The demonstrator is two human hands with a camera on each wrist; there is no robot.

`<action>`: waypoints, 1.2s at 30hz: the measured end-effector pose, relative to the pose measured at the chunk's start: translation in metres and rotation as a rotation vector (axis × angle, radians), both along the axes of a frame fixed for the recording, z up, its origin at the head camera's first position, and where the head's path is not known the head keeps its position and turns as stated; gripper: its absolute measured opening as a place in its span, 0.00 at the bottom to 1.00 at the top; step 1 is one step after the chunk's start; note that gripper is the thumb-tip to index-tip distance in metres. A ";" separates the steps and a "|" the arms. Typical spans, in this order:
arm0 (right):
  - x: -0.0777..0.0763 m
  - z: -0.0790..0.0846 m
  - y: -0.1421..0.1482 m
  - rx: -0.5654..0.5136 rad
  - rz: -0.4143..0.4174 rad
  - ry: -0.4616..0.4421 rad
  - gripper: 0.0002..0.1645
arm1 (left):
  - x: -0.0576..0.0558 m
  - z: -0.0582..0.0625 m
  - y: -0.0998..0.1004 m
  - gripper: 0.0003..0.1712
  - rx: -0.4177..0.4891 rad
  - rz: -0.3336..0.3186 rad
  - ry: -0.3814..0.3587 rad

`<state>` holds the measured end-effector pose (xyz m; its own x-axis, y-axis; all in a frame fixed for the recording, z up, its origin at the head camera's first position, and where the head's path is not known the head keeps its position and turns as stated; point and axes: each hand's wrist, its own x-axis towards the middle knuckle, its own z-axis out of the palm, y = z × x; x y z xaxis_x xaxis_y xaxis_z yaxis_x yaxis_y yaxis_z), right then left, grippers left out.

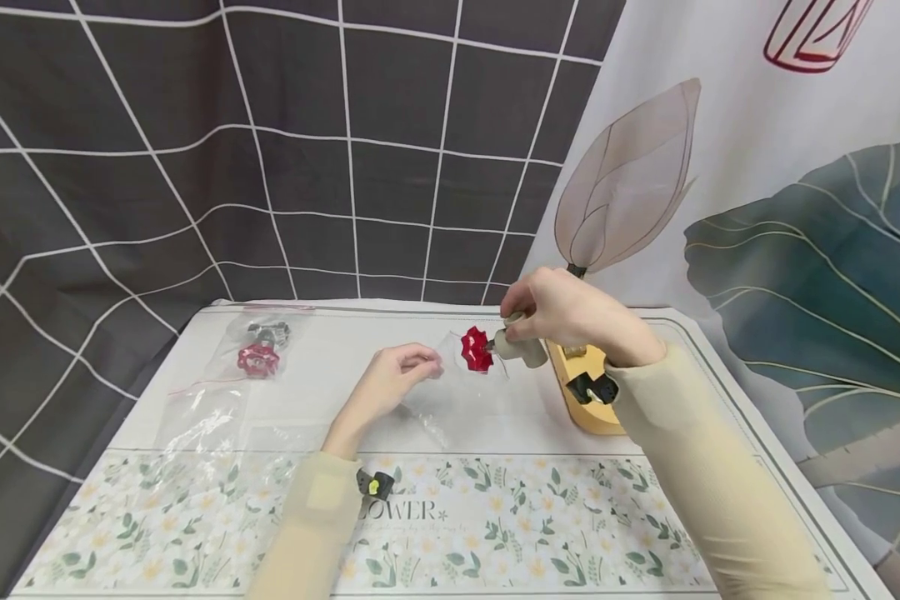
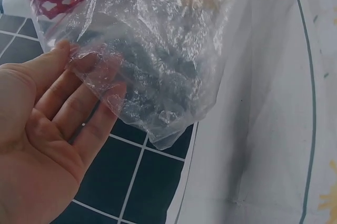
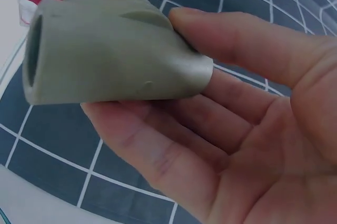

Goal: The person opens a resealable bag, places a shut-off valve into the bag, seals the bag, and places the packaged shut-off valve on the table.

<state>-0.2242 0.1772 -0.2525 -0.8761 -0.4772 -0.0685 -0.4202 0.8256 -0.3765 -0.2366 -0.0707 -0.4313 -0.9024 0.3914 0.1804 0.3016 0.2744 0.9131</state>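
Presently, the right hand [image 1: 558, 308] grips the grey valve [image 1: 525, 350] between thumb and fingers; it is held above the white table [image 1: 330, 350], beside the yellow object [image 1: 598, 425]; its stem points leftward, with the red wheel [image 1: 477, 348] toward the left hand [image 1: 392, 377]; the tube's long axis runs crosswise to this stem; the left hand pinches the clear bag [image 2: 152, 71] at its edge; whether the wheel is inside it, I cannot tell.
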 end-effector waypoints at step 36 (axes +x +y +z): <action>-0.015 -0.011 -0.042 0.150 0.096 -0.121 0.11 | 0.004 0.001 -0.001 0.13 0.021 -0.122 -0.014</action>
